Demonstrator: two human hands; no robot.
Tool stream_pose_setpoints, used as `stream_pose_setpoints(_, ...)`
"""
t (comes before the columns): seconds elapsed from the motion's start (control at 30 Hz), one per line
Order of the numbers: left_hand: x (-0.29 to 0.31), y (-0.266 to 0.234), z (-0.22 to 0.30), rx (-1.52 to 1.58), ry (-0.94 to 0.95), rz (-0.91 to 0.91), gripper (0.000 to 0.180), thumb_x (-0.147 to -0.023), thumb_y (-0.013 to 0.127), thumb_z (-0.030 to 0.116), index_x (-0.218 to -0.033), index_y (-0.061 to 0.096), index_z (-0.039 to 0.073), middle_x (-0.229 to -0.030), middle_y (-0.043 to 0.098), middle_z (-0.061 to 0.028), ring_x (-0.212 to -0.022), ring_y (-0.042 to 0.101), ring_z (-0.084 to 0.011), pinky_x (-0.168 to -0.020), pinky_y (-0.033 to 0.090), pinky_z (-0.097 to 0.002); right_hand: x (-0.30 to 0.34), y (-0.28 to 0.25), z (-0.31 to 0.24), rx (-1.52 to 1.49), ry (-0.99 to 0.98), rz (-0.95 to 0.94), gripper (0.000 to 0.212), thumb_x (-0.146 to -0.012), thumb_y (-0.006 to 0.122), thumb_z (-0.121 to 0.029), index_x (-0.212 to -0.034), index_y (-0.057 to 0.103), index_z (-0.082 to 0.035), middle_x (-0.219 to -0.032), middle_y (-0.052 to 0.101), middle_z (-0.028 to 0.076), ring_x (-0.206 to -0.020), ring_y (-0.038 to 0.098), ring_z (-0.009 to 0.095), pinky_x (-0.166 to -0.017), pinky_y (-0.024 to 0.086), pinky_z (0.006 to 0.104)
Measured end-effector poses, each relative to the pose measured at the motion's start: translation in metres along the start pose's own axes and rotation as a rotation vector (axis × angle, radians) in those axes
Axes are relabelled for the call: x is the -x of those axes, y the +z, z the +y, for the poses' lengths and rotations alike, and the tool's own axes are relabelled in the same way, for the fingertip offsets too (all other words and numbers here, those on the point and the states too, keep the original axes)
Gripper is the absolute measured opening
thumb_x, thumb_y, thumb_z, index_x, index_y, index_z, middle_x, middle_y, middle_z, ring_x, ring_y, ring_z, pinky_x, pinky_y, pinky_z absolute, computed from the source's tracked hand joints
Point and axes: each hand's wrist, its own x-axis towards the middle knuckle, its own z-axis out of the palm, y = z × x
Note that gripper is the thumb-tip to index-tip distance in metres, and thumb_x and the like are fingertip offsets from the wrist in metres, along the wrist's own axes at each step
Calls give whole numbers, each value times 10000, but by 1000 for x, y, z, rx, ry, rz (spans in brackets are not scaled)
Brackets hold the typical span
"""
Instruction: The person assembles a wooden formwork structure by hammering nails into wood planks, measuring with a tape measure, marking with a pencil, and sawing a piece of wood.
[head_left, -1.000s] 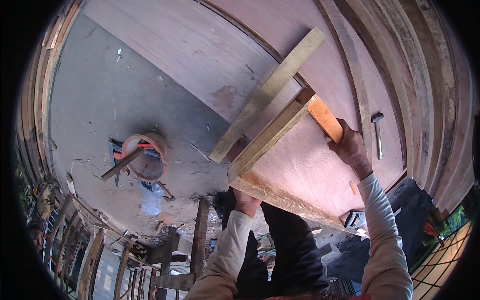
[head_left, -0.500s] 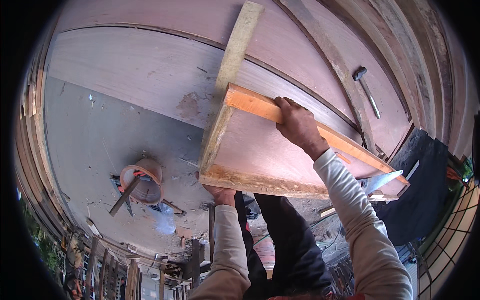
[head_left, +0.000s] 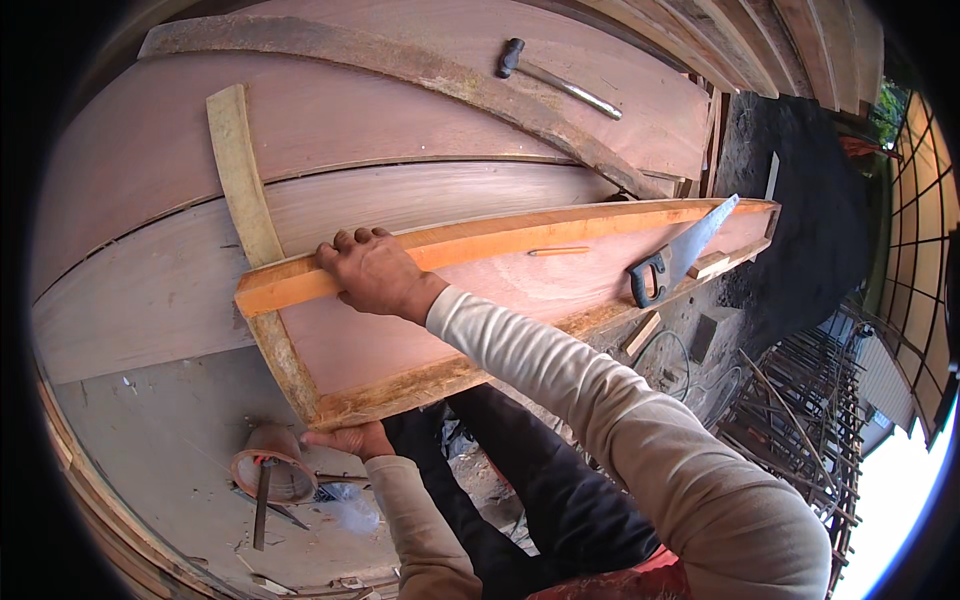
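Observation:
A long, shallow wooden frame backed with a plywood panel lies across in front of me. My right hand is closed over its orange-toned far rail, close to the left end. At the near left corner, my left hand grips the frame from below; most of its fingers are hidden under the wood. Inside the frame rest a pencil and, farther right, a handsaw with a black handle, its blade tip reaching over the far rail.
A hammer and a long rough board lie on plywood sheets beyond the frame. A short batten pokes out past its left end. On the floor at lower left stands a bucket with tools. Stacked planks line the upper right.
The view has swung right, so the frame's far end, the saw and the pencil show more fully. Both hands keep their hold on the frame's left end.

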Motion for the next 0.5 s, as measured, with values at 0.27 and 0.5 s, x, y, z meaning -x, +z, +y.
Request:
stream_pose_setpoints(0.27,14,26,-3,-311,-13,217,593,-912,690,424,-1405,552,125,-1398,599,-73,-1304,553,-265,-1085,477,-518,29,-95,202,149,362,537,890,-834,853,-361,-1533,392,-59,-1430,489,248,-1245,564,425,-1022,497,503)
stream_pose_setpoints(0.5,33,45,14,-302,15,221,470,-872,652,264,-1310,597,101,-1290,646,-76,-1245,592,-274,-1069,500,-505,73,-112,294,353,590,221,892,-714,910,-380,-1444,471,-117,-1361,533,189,-1288,504,411,-1056,450,528)
